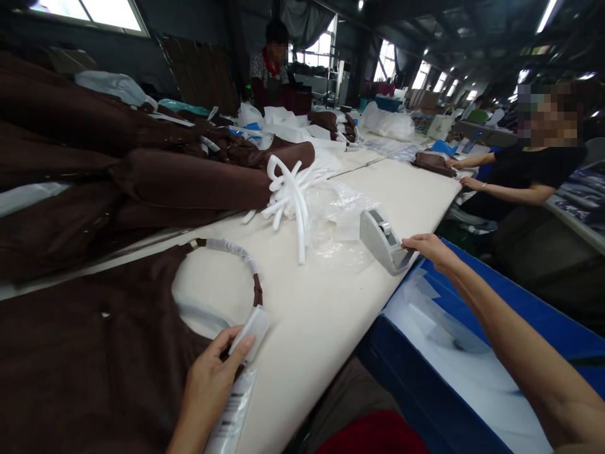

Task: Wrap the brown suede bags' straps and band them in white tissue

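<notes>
A large dark brown bag [94,340] lies on the pale table [321,315] at the left. Its looped handle [256,287] is partly wrapped in clear plastic. My left hand [212,372] pinches a translucent white wrap [251,334] around the lower part of the handle. Below that hand is a clear plastic sleeve [232,413] with dark printed lines. At the table's right edge stands a grey tape dispenser [382,239]. My right hand [428,248] is at its front end, fingers pinched together; whatever is between the fingertips is too small to make out.
White foam strips [297,195] and crumpled clear plastic [340,217] lie mid-table. Brown bags [198,180] are piled at the left. A blue bin [401,359] with white sheets adjoins the right edge. One person [520,170] handles a brown item [432,162]; another person [270,69] stands behind.
</notes>
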